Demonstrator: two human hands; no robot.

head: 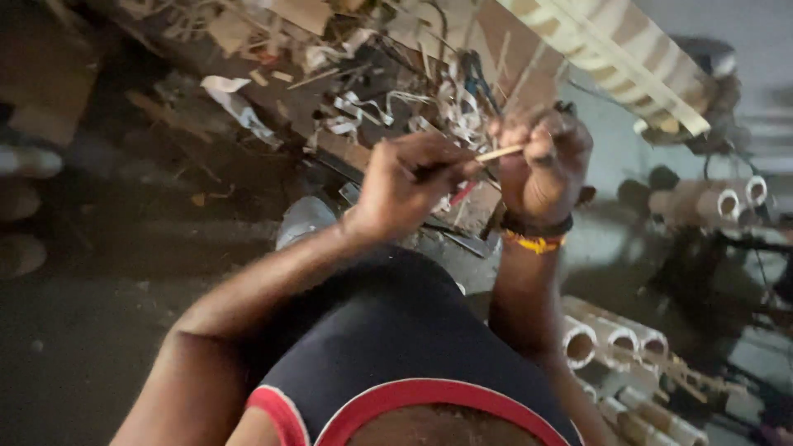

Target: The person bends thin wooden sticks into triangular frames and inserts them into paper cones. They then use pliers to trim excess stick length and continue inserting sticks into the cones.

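Ahead of my left hand (410,183) and right hand (541,161), a heap of pale shavings and strips (396,111) crowds the far side, touching the slatted board (615,45) that slants across the upper right. To my right, stacked cardboard tubes (615,339) block the low side near my elbow. My own knee in dark shorts (388,330) fills the space below. The dark floor (99,314) to my left lies open.

Person wears a dark navy sleeveless top (388,347) with red trim at neck and armholes. Arms bare. Right wrist carries a black band (537,227) and a yellow-and-red beaded bracelet (535,242) beside it.
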